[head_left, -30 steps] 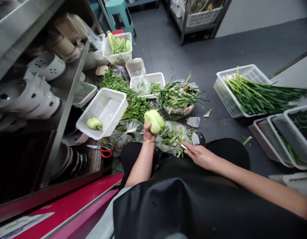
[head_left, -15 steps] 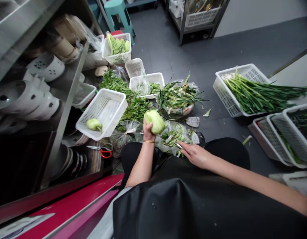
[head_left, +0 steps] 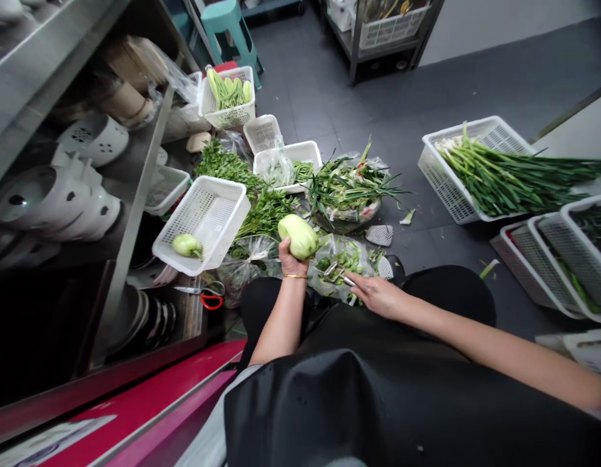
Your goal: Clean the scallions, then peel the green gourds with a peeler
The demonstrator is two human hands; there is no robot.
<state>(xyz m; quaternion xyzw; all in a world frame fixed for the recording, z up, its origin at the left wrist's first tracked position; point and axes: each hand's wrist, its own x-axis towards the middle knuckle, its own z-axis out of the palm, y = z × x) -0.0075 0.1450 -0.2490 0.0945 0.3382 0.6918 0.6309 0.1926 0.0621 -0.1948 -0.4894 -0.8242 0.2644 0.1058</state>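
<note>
A pale green gourd-like vegetable is gripped in my left hand, raised in front of my knees. My right hand is closed around the handle of a metal peeler, whose head is apart from the vegetable, to its lower right. Under the peeler lies a clear plastic bag of green peelings. Left of my hands, a white perforated basket has one smaller pale green vegetable in it.
Leafy greens and a heap of green trimmings lie ahead. At right stand a basket of garlic-chive-like stalks and several stacked baskets. Scissors with red handles rest beside the metal shelf on the left.
My left hand has tilted and turned the vegetable slightly, shifting it a little left. The peeler remains in my right hand, apart from it. The whole view has shifted slightly.
</note>
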